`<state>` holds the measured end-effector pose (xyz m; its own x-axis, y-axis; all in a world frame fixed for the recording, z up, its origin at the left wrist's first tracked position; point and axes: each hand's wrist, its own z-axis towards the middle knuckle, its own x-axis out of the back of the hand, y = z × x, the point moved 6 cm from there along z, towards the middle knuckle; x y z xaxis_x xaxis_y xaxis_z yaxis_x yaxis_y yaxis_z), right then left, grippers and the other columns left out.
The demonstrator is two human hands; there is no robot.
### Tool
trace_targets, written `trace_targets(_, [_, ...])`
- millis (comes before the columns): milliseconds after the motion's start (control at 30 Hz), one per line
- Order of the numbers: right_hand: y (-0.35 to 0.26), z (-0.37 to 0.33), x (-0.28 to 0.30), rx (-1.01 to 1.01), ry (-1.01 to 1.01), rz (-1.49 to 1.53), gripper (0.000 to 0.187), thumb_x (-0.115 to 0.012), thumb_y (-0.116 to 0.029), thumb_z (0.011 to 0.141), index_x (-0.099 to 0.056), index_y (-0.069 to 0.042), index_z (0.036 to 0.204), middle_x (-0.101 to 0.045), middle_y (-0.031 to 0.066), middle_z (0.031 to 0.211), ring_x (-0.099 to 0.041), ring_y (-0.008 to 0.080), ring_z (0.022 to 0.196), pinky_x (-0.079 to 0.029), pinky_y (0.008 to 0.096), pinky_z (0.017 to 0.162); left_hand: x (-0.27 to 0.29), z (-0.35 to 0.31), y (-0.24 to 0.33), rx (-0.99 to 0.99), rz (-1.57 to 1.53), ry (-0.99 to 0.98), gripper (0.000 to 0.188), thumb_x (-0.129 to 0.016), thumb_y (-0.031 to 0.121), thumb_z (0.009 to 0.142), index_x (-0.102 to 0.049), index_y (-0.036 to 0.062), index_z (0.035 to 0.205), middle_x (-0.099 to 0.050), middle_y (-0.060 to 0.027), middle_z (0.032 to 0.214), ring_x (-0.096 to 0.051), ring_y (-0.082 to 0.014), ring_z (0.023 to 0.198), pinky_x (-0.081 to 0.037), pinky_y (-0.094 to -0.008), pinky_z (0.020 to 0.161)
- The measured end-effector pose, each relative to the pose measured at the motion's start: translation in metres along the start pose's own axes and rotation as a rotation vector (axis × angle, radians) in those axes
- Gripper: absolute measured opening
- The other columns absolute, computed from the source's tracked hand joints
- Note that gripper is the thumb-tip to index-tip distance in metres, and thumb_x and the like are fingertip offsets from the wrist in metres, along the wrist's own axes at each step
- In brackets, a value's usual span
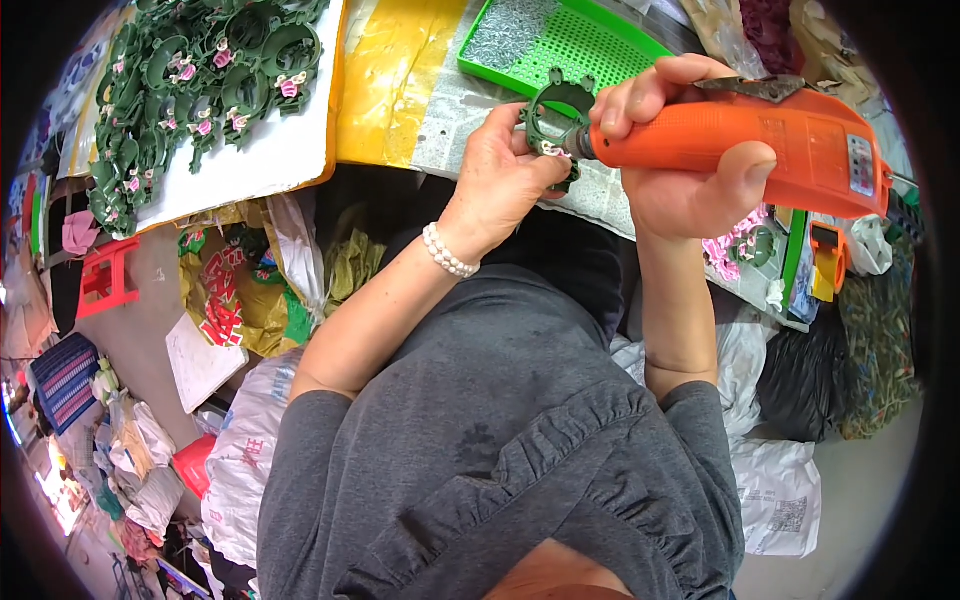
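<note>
My left hand (505, 180) is closed on a dark green plastic ring part (548, 130), with a small pink-and-cream piece near my thumb. My right hand (665, 170) grips an orange electric screwdriver (750, 145) lying sideways. The screwdriver's dark tip meets the ring part beside the pink piece; whether it sits on a screw is hidden. Behind the ring stands a green perforated tray (590, 50), with a pile of small silver screws (508, 35) at its left end.
Many similar green rings with pink pieces (225, 90) are heaped on a white board (255, 150) at the far left. Pink pieces (722, 258) lie on the table at right. Bags (250, 460) and a red plastic stool (107, 275) stand on the floor.
</note>
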<state>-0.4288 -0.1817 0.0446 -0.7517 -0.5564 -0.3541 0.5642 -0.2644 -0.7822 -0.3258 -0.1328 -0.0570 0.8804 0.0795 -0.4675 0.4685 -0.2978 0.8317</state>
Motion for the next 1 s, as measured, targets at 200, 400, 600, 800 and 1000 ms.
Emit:
trace_targets(200, [0.01,-0.003,0.008,-0.033,0.067,0.003,0.077,-0.047,-0.072,0.075,-0.05,-0.004,0.111,-0.053,0.0061,0.082,-0.051,0.0191,0.069,-0.042,0.0373,0.068,-0.003,0.0,0.003,-0.011,0.007,0.005,0.038,-0.06,-0.002,0.077,-0.046,0.0039,0.112,-0.062,-0.0056,0.092,-0.063,-0.0145,0.08,-0.054,-0.0281,0.064])
trace_targets(400, [0.005,-0.004,-0.002,0.034,-0.059,0.042,0.075,-0.048,-0.071,0.074,-0.051,-0.005,0.108,-0.053,0.0066,0.08,-0.051,0.02,0.068,-0.042,0.0362,0.066,-0.003,-0.001,0.002,-0.047,-0.025,0.029,0.033,-0.058,-0.004,0.076,-0.049,0.0043,0.106,-0.062,-0.0045,0.091,-0.062,-0.0134,0.077,-0.053,-0.0278,0.062])
trace_targets(600, [0.004,-0.008,-0.004,0.031,-0.122,-0.011,0.073,-0.051,-0.07,0.074,-0.051,-0.004,0.105,-0.053,0.0072,0.079,-0.051,0.0206,0.067,-0.042,0.0373,0.063,-0.006,-0.001,-0.006,-0.027,-0.071,0.038,0.028,-0.058,-0.005,0.075,-0.052,0.0041,0.101,-0.063,-0.0045,0.089,-0.062,-0.0133,0.075,-0.053,-0.0272,0.061])
trace_targets(800, [-0.012,0.008,-0.015,0.073,-0.221,0.136,0.083,-0.049,-0.076,0.07,-0.051,-0.005,0.113,-0.051,0.005,0.085,-0.051,0.0192,0.075,-0.039,0.0361,0.07,0.004,-0.01,0.014,-0.07,-0.094,0.033,0.034,-0.058,-0.005,0.077,-0.048,0.0029,0.109,-0.063,-0.0059,0.089,-0.064,-0.015,0.077,-0.054,-0.026,0.063])
trace_targets(1000, [-0.021,0.027,0.052,-0.069,0.229,-0.021,0.085,-0.053,-0.071,0.069,-0.047,0.003,0.11,-0.05,0.0093,0.081,-0.047,0.0224,0.071,-0.038,0.0362,0.07,0.032,-0.04,0.033,-0.239,-0.007,0.06,0.045,-0.062,-0.003,0.076,-0.046,0.0012,0.117,-0.059,-0.0049,0.097,-0.06,-0.0109,0.082,-0.051,-0.0235,0.066])
